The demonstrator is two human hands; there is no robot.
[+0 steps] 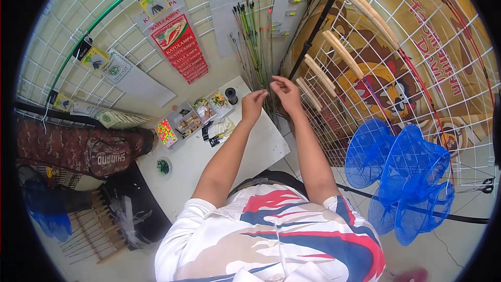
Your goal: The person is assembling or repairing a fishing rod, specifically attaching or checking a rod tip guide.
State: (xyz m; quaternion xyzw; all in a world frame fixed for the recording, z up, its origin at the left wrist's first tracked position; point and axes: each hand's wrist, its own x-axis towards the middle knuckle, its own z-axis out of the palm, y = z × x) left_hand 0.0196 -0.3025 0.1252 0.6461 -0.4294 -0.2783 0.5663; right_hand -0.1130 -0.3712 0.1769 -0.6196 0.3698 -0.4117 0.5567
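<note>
Both my hands are raised in front of me over the far right part of a white table (261, 149). The fingertips of my left hand (252, 106) are pinched together. Close beside it, my right hand (287, 95) has its thumb and index finger bent toward each other, also in a pinch. Anything between the fingertips is too fine to make out. Just beyond the hands stands a bunch of thin green and dark fishing floats (254, 36). A black spool (231, 94) rests on the table left of my left hand.
Small open boxes (183, 119), a tub of bright beads (166, 133), packets (219, 131) and a round clear container (164, 166) occupy the table's left side. Blue nets (412, 159) and wooden-handled rods (370, 15) hang at right. A camouflage bag (78, 147) lies left.
</note>
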